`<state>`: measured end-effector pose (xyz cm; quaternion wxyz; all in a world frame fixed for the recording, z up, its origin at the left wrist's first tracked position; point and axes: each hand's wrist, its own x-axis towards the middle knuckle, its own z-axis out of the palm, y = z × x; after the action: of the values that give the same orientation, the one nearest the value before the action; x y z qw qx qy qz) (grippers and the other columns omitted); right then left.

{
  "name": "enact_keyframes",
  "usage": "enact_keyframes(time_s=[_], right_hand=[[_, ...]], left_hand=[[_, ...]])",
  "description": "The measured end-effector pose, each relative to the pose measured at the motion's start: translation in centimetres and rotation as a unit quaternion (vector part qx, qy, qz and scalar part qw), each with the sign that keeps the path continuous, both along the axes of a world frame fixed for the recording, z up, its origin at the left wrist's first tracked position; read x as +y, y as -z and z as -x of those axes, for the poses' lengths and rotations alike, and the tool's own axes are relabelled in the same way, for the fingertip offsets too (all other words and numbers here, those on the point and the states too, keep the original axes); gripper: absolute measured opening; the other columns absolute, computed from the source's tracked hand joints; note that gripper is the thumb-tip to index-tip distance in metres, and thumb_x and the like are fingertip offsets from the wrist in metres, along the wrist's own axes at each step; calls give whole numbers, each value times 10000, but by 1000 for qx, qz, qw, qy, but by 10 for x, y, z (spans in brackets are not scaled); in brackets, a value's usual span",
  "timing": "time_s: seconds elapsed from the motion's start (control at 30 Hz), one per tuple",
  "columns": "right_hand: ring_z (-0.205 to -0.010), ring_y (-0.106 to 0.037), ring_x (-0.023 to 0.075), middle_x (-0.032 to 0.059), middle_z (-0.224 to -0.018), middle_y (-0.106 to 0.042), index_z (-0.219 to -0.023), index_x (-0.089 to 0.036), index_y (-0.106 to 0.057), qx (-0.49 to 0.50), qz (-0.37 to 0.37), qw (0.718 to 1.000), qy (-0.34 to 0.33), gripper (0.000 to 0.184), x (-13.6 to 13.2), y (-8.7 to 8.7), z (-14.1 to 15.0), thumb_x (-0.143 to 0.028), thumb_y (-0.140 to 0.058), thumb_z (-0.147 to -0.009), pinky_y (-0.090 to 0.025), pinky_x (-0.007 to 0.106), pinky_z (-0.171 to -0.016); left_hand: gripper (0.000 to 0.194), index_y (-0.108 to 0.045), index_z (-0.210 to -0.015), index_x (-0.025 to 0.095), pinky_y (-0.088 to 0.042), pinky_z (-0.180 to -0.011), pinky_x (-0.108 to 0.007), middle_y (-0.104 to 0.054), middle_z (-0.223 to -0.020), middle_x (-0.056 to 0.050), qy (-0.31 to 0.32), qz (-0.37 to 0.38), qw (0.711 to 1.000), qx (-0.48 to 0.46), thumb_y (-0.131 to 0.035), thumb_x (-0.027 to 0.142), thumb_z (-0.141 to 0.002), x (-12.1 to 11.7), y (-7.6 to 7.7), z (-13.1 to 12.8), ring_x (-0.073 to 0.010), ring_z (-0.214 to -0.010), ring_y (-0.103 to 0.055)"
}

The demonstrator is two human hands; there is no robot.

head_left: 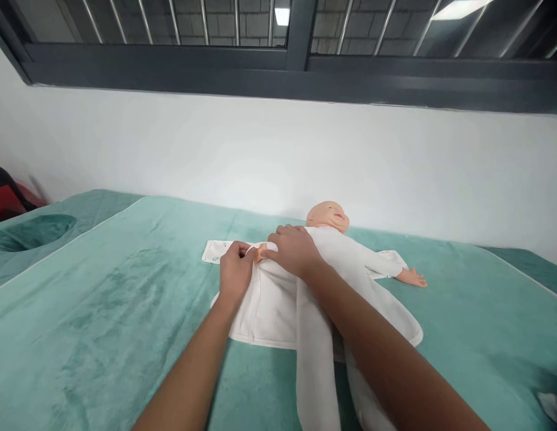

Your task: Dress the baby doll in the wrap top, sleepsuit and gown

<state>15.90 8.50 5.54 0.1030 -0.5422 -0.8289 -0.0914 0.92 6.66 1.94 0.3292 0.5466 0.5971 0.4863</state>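
A baby doll [327, 215] lies on its back in white clothes, its head toward the wall. Its bare hand [413, 277] at the right sticks out of a sleeve with a patterned cuff. My left hand [236, 269] pinches the edge of the other white sleeve [251, 247], beside a patterned cuff flap [214, 251]. A bit of the doll's skin-coloured arm or hand [260, 254] shows between my hands. My right hand [294, 246] is bent over that sleeve, its thumb and fingers closed on the cloth. The white jacket [269, 311] spreads below, with white trouser legs [316, 365] toward me.
A green plush blanket [139, 299] covers the surface, with a fold [33, 232] at the left. The white wall [192, 143] and a dark window frame [170, 72] stand behind. A red and black object [6, 194] is at the left edge, a blurred pale item [551, 407] at lower right.
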Motion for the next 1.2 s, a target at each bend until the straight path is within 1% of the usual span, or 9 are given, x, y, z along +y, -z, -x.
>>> enact_keyframes(time_s=[0.13, 0.27, 0.33, 0.4, 0.5, 0.6, 0.77, 1.03, 1.2], right_hand=[[-950, -543, 268, 114, -945, -637, -884, -174, -643, -21, 12, 1000, 4, 181, 4, 6, 15, -255, -482, -870, -367, 400, -826], [-1030, -548, 224, 63, -1100, -636, -1035, -220, -617, 140, 23, 990, 7, 240, -3, -8, -7, -346, -504, -866, -400, 331, -863], [-1029, -561, 204, 47, -1140, -636, -1070, -241, -607, 237, -21, 967, 90, 282, -9, -20, -37, -397, -450, -894, -411, 300, -843], [-930, -590, 221, 70, -1029, -672, -922, -237, -644, 244, -32, 945, 217, 333, -13, -27, -74, -431, -373, -915, -415, 308, -773], [-825, -609, 255, 115, -867, -690, -748, -213, -642, 205, 43, 915, 344, 497, -12, -25, -122, -575, -335, -895, -405, 323, -700], [-859, -621, 270, 150, -890, -702, -726, -193, -651, 217, 124, 921, 299, 603, -4, -14, -144, -635, -276, -892, -407, 325, -734], [-919, -619, 278, 123, -996, -708, -829, -185, -693, 265, 169, 923, 222, 626, 2, -10, -143, -681, -312, -867, -414, 314, -763], [-883, -611, 224, 34, -998, -708, -941, -217, -712, 283, 136, 939, 142, 575, -10, -23, -105, -650, -338, -886, -400, 269, -711], [-955, -588, 220, 31, -1065, -695, -990, -262, -700, 271, 85, 953, 110, 453, -10, -19, -77, -583, -394, -897, -378, 273, -745]], left_hand=[[161, -581, -735, 204, -403, -661, -254, -628, -689, 16, 64, -21, 998, 15, -533, 338, -810, 0, 4, -7, -142, -670, -560], [155, -592, -754, 199, -411, -678, -256, -631, -706, 12, 59, -23, 998, 2, -534, 331, -812, 3, 6, -4, -146, -687, -563], [146, -590, -756, 200, -410, -690, -258, -637, -726, 11, 51, -19, 999, 6, -529, 319, -815, 3, 5, -3, -146, -699, -562], [136, -585, -765, 205, -408, -698, -260, -638, -739, 12, 53, -17, 998, 18, -525, 314, -820, 1, 4, -3, -147, -707, -563], [144, -577, -771, 211, -409, -710, -266, -636, -755, 10, 59, -15, 998, 24, -517, 328, -830, -2, 1, -6, -152, -723, -566], [149, -572, -769, 213, -409, -713, -268, -630, -762, 10, 59, -6, 998, 19, -511, 331, -836, -3, 0, -7, -154, -732, -563], [147, -560, -765, 214, -397, -691, -261, -620, -745, 15, 62, -21, 998, 25, -495, 318, -846, 2, 2, -13, -150, -723, -550], [156, -555, -767, 213, -378, -678, -273, -623, -736, 19, 76, -59, 993, 66, -461, 291, -864, 12, -8, -32, -149, -705, -544], [145, -566, -776, 203, -383, -698, -277, -622, -742, 13, 82, -70, 992, 64, -471, 276, -857, 14, -10, -33, -147, -719, -545]])
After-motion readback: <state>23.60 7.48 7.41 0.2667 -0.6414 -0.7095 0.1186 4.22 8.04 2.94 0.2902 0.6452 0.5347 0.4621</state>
